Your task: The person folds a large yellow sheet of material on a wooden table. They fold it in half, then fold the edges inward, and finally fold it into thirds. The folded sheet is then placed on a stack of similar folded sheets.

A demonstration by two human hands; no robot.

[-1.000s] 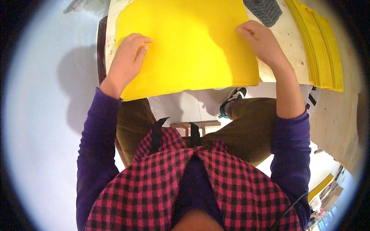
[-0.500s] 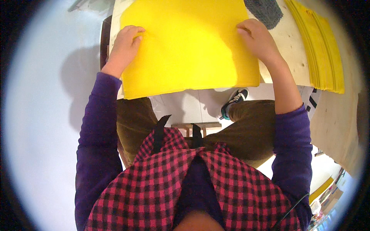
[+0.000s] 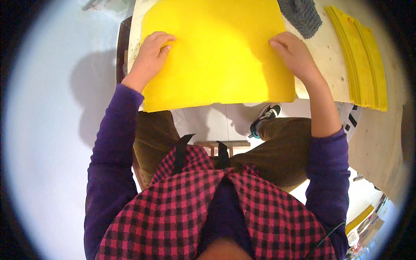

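Observation:
A bright yellow cloth [image 3: 216, 73] lies flat on a pale wooden table, its near edge hanging slightly over the table's front. My left hand [image 3: 154, 52] rests on the cloth's left part, fingers bent inward with the thumb a little apart from them. On the right part of the cloth is my right hand [image 3: 292, 54], its fingertips turned inward and touching the surface. No fold of cloth shows between the fingers of either hand. The undersides of both hands are hidden.
To the right on the table [image 3: 331, 65] lies a stack of folded yellow cloths [image 3: 362, 65]. A dark grey textured cloth [image 3: 303, 17] sits at the far right. Below the table's edge are my knees, a shoe [image 3: 266, 119] and a wooden stool [image 3: 223, 144]. A white wall [image 3: 47, 130] stands at left.
My left hand has slid a little to the right over the cloth, and my right hand has come nearer to me. The whole view has shifted slightly; the cloth still lies flat.

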